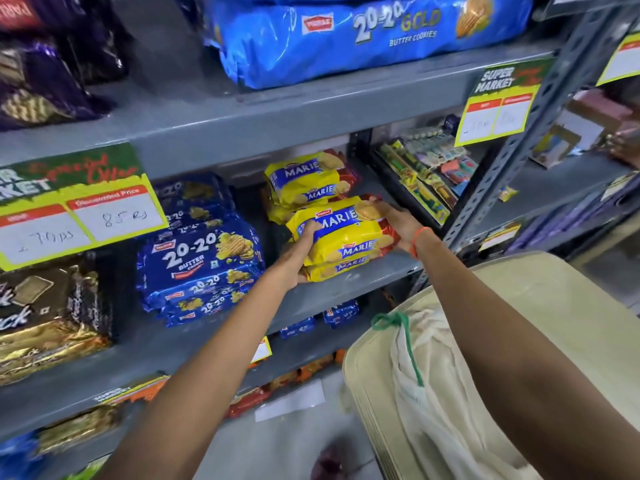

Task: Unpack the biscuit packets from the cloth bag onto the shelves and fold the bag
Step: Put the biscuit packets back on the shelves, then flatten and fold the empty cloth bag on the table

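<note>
A stack of yellow Marie biscuit packets [349,233] rests on the front of the grey middle shelf [363,289]. My left hand [298,258] grips the stack's left end, and my right hand [398,220] holds its right end. Behind it stands another pile of Marie packets [308,180]. The cream cloth bag [429,375] with a green drawstring lies slack on a beige surface at the lower right, under my right forearm.
Blue 20-20 butter cookie packets [201,261] are stacked left of the Marie stack. A large blue 20-20 Gold pack [363,36] lies on the shelf above. Price tags [76,216] hang from shelf edges. A grey upright post [512,168] stands to the right.
</note>
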